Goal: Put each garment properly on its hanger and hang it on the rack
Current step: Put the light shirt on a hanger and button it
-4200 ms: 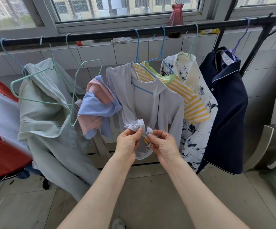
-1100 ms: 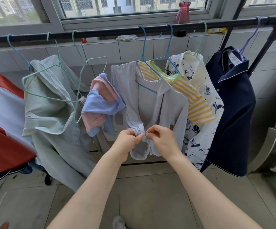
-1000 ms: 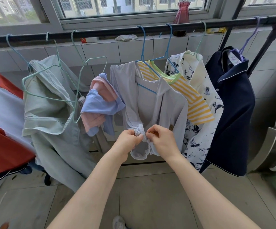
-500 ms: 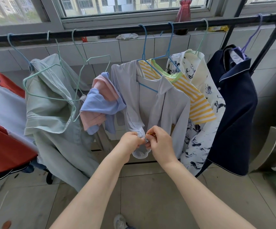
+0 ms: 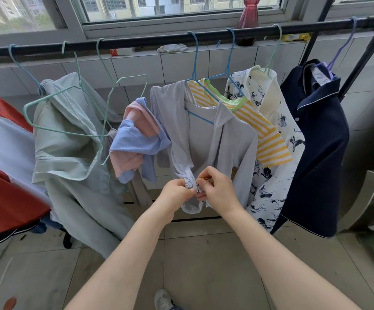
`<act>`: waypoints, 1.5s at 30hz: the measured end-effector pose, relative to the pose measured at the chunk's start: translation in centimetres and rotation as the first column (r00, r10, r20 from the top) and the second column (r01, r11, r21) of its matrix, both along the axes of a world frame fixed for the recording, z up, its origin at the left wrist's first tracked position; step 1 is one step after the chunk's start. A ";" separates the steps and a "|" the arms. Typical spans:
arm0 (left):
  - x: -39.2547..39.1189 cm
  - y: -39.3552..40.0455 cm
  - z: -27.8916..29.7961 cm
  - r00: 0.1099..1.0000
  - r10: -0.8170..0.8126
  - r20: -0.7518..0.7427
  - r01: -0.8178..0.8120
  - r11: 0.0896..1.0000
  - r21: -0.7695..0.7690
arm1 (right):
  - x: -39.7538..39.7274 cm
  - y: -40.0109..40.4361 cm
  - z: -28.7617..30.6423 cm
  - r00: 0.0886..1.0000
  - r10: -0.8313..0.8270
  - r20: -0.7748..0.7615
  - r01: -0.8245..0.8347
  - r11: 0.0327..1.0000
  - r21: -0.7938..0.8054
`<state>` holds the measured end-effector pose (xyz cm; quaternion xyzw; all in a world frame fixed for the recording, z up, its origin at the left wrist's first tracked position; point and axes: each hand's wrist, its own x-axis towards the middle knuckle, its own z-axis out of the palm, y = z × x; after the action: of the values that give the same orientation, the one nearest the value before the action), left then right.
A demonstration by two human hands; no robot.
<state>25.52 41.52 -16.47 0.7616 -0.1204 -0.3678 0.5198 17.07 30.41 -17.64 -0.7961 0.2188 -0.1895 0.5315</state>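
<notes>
Tiled balcony, both hands' grip pinching pale jacket hem, fastening hidden by fingers

1. I can't make out the small yellow thing pinched at my right hand; fingers cover most of it.
2. The red garment runs off the left edge.
3. My shoe is cut by the bottom edge.
4. The striped top hides most of its hanger.

Single head-worn wide-angle view, facing forward and down, close to the rack and floor
</notes>
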 end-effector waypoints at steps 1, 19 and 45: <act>-0.1 0.1 0.2 1.000 -0.009 0.003 0.009 1.000 -0.009 | 0.0 -0.1 0.1 1.000 0.003 -0.002 -0.003 0.999 0.041; -0.3 0.4 -0.4 0.982 0.116 -0.149 -0.130 0.987 -0.094 | -0.2 -0.3 -0.1 0.999 -0.012 -0.045 0.014 0.999 0.033; 1.1 1.6 -3.1 0.938 -0.124 0.323 0.116 0.992 0.042 | 1.1 -0.3 0.2 0.962 0.095 -0.256 -0.022 0.962 0.272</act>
<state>26.59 43.17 -19.53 0.8088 -0.2465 -0.2695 0.4609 18.13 30.13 -17.49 -0.7419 0.2879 -0.0337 0.6047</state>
